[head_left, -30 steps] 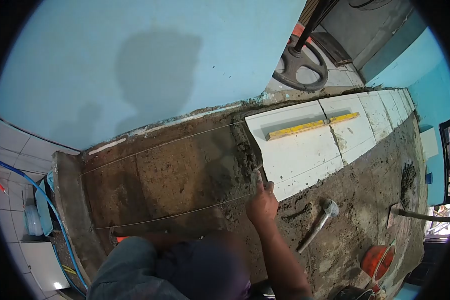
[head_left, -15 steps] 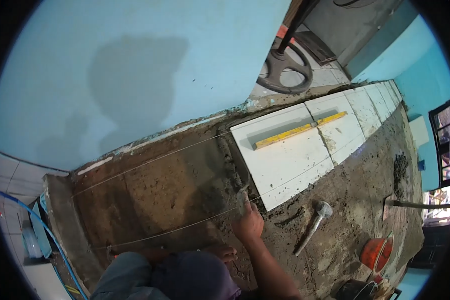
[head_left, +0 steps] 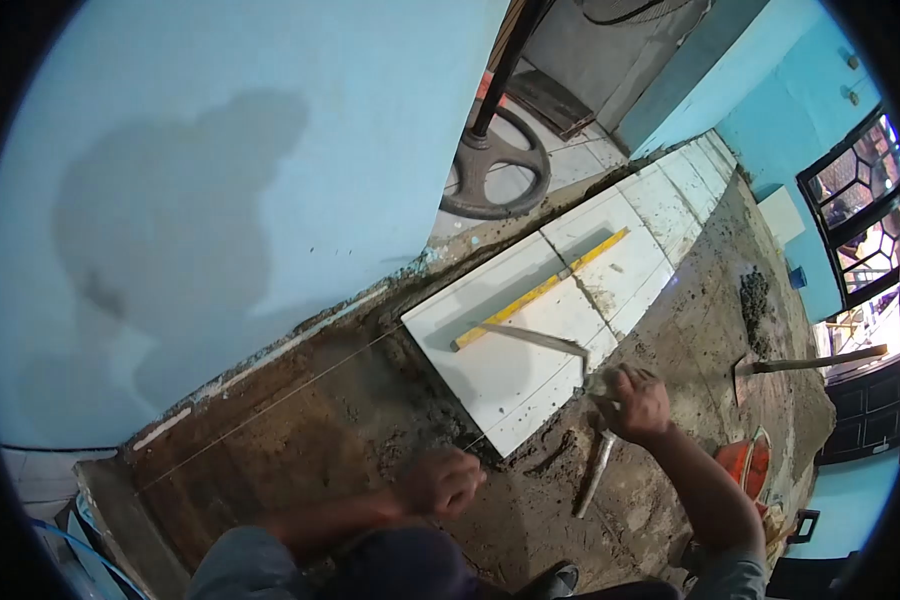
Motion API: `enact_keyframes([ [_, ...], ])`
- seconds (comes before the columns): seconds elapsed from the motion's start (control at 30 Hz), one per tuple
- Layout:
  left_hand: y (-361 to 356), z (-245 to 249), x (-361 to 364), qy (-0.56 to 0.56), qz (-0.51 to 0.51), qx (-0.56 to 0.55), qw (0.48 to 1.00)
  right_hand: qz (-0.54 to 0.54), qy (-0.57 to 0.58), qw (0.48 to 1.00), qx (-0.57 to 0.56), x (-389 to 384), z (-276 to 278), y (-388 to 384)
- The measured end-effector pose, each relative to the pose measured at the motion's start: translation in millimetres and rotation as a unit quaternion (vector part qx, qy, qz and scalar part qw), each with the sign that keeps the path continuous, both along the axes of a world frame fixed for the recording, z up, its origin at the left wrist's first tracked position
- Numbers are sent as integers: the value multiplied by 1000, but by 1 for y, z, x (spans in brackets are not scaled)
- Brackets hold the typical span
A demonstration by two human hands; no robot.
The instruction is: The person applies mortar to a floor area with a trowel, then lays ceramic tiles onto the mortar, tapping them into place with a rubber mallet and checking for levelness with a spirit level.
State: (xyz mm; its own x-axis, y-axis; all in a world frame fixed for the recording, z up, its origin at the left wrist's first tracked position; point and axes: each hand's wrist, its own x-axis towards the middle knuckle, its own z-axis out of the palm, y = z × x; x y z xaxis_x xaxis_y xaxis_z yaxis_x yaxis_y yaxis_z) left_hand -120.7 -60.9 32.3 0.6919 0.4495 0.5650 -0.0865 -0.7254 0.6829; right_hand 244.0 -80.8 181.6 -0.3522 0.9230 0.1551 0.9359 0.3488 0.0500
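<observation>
My right hand [head_left: 632, 402] grips the handle of a trowel [head_left: 535, 338], whose thin blade points left over the white tiles [head_left: 510, 385]. A yellow spirit level [head_left: 540, 290] lies across the tiles, with the trowel's tip by its lower part. My left hand [head_left: 438, 483] is closed, just below the near tile corner, beside the mortar. What its fingers hold, if anything, is too small to tell. A hammer-like tool [head_left: 595, 475] lies under my right wrist, its head mostly hidden.
Wet mortar [head_left: 375, 375] and a stretched string lie left of the tiles. An iron wheel [head_left: 500, 165] stands behind the wall corner. To the right are a long-handled tool [head_left: 815, 362] and an orange bucket [head_left: 740, 462]. A shoe [head_left: 562, 577] shows below.
My right hand has lifted the trowel from the mortar at the tile's left edge and moved right. My left hand shows more fully near the tile corner. The camera view has shifted.
</observation>
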Motion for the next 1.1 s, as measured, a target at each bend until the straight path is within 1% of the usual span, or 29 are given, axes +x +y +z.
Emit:
enact_keyframes([
  [0.03, 20, 10, 11, 1, 14, 10, 1000, -26, 11, 999, -36, 9, 15, 0],
  [0.07, 37, 22, 24, 35, -3, -16, 999, -127, 45, 987, -90, 7, 28, 0],
  [0.1, 52, 33, 38, 71, -21, -40, 996, -228, 82, 960, -141, -1, 37, -4],
  [0.13, 63, 44, 53, 110, -42, -66, 991, -326, 121, 918, -191, -9, 40, -9],
  [0.17, 71, 50, 70, 136, -59, -120, 982, -377, 262, 865, -205, -16, 38, -14],
  [0.2, 77, 54, 89, 165, -75, -173, 968, -416, 398, 790, -212, -23, 32, -18],
  [0.23, 77, 55, 106, 194, -89, -227, 950, -443, 524, 695, -214, -30, 24, -23],
  [0.3, 72, 54, 145, 155, -104, -388, 903, -430, 560, 652, -276, -38, 6, -25],
  [0.33, 73, 54, 158, 135, -107, -464, 869, -387, 592, 652, -273, -43, -21, -32],
  [0.37, 75, 62, 165, 159, -80, -461, 869, -342, 623, 649, -271, -48, -49, -34],
  [0.43, 78, 78, 171, 215, -21, -455, 864, -270, 663, 669, -200, -75, -80, -19],
  [0.47, 73, 45, 173, 209, 29, -427, 879, -233, 681, 674, -166, -89, -94, -11],
  [0.5, 78, 61, 166, 214, 77, -435, 871, -172, 684, 698, -129, -96, -107, 1],
  [0.53, 92, 80, 157, 235, 99, -424, 869, -157, 603, 751, -221, -93, -113, 11],
  [0.57, 104, 90, 147, 253, 120, -413, 866, -136, 509, 793, -307, -86, -115, 22],
  [0.63, 125, 48, 118, 228, 242, -322, 887, -92, 466, 824, -309, -79, -81, 37],
  [0.67, 138, 73, 106, 307, 288, -268, 867, -70, 447, 837, -308, -78, -72, 39],
  [0.7, 151, 98, 93, 385, 328, -210, 837, -75, 469, 830, -293, -77, -80, 36],
  [0.73, 164, 89, 74, 418, 341, -204, 817, -82, 489, 822, -278, -76, -90, 25],
  [0.77, 178, 69, 58, 449, 355, -198, 796, -88, 508, 815, -265, -74, -99, 15],
  [0.8, 186, 52, 47, 465, 363, -167, 790, -98, 525, 774, -340, -70, -104, 7],
  [0.87, 200, 24, 33, 492, 373, -103, 780, -56, 520, 764, -380, -69, -125, -17],
  [0.9, 206, 19, 35, 513, 361, -97, 772, -35, 513, 760, -397, -70, -135, -28],
  [0.97, 215, 10, 51, 550, 338, -85, 759, 29, 476, 793, -378, -72, -152, -50],
  [1.0, 217, 5, 60, 578, 343, -73, 737, 61, 456, 808, -368, -74, -153, -53],
  [1.1, 222, -9, 82, 552, 367, -29, 748, 69, 416, 814, -400, -71, -151, -64],
])
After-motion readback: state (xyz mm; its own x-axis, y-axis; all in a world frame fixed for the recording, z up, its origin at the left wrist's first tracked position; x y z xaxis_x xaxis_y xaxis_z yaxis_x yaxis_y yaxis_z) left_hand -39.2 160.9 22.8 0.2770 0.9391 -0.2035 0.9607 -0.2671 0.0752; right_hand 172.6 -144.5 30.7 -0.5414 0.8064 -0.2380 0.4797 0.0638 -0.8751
